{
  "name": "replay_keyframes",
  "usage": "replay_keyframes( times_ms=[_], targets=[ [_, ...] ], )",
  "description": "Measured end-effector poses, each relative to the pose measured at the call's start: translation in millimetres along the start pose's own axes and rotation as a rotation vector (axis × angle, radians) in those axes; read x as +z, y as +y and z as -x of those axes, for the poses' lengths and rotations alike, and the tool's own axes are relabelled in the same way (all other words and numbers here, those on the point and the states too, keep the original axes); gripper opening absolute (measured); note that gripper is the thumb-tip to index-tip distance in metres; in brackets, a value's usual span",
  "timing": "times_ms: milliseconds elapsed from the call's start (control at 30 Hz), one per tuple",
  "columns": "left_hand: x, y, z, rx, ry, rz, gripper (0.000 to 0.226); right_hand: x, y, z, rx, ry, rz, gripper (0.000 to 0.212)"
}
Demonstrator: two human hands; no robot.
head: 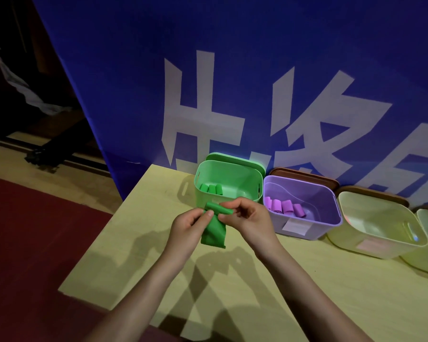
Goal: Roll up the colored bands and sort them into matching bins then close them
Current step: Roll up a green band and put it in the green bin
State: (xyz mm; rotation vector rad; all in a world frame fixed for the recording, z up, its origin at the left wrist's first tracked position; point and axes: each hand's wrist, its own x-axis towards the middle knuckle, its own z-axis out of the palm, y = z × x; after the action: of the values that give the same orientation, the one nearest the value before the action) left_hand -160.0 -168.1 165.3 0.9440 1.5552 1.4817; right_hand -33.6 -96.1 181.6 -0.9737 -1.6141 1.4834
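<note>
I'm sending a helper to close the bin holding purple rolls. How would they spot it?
Along the blue banner, bins line the table's back edge. The purple bin is second from the left, beside the green bin, the only lilac one.

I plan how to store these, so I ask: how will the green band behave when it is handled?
The green band probably is floppy: its unrolled tail hangs limp below the left hand and right hand. It seems light, since fingertips alone hold it. The rolled part may unwind if released.
</note>
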Motion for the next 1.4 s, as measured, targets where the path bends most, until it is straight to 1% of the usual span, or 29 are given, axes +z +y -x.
replay_keyframes(
  times_ms=[67, 167, 233, 333, 400, 500, 567, 667, 767, 867, 933, 967, 1033, 1100, 1167, 1200, 1233, 1300, 1333, 1400],
  targets=[
    [-4, 0, 1, -0.068, 0.010, 0.074, 0.044, 4, 3, 1, -0.041, 0.001, 0.042, 0.029],
    [-9, -4, 3, -0.149, 0.001, 0.162, 0.026, 8, 6, 1, -0.120, -0.026, 0.090, 0.030],
    [-13, -6, 5, -0.157, -0.018, 0.175, 0.026, 9, 7, 2, -0.142, -0.057, 0.092, 0.029],
    [-16, -6, 6, -0.091, -0.018, 0.106, 0.032, 11, 11, 3, -0.105, -0.059, 0.027, 0.028],
    [-14, -8, 6, -0.029, 0.000, 0.035, 0.029, 14, 14, 5, -0.103, -0.039, 0.004, 0.030],
    [-8, -9, 6, 0.035, 0.031, -0.084, 0.028, 19, 19, 7, -0.130, 0.041, 0.004, 0.033],
    [-6, -12, 6, 0.064, 0.040, -0.146, 0.030, 22, 22, 10, -0.166, 0.114, 0.063, 0.033],
    [-4, -15, 5, 0.093, 0.042, -0.198, 0.031, 24, 27, 15, -0.260, 0.211, 0.210, 0.029],
    [-2, -10, 7, 0.073, 0.021, -0.134, 0.030, 22, 30, 18, -0.424, 0.249, 0.372, 0.018],
    [-2, -5, 5, -0.010, 0.042, -0.013, 0.028, 20, 32, 18, -0.569, 0.231, 0.498, 0.020],
    [-1, -4, 2, -0.060, 0.049, 0.071, 0.030, 17, 31, 16, -0.638, 0.173, 0.501, 0.023],
    [-1, -4, 0, -0.078, 0.047, 0.115, 0.029, 15, 30, 15, -0.636, 0.140, 0.472, 0.025],
    [-1, -3, -2, -0.086, 0.033, 0.177, 0.024, 12, 26, 15, -0.532, 0.077, 0.351, 0.029],
    [-2, -2, -4, -0.056, 0.016, 0.183, 0.021, 13, 22, 16, -0.351, 0.028, 0.171, 0.032],
    [-1, 1, -6, -0.012, -0.020, 0.156, 0.020, 15, 21, 13, -0.157, 0.008, -0.028, 0.044],
    [0, 3, -6, 0.007, -0.035, 0.141, 0.019, 15, 21, 11, -0.090, 0.002, -0.098, 0.046],
    [1, 4, -6, 0.024, -0.042, 0.120, 0.018, 15, 19, 8, -0.057, -0.005, -0.125, 0.040],
    [2, 4, -7, 0.056, -0.046, 0.057, 0.016, 14, 18, 3, -0.069, -0.003, -0.068, 0.018],
    [2, 2, -9, 0.085, -0.042, -0.006, 0.016, 13, 18, 0, -0.084, 0.007, -0.026, 0.012],
    [0, -5, -14, 0.184, -0.022, -0.237, 0.018, 12, 23, -4, -0.110, 0.051, 0.089, 0.008]
  ],
)
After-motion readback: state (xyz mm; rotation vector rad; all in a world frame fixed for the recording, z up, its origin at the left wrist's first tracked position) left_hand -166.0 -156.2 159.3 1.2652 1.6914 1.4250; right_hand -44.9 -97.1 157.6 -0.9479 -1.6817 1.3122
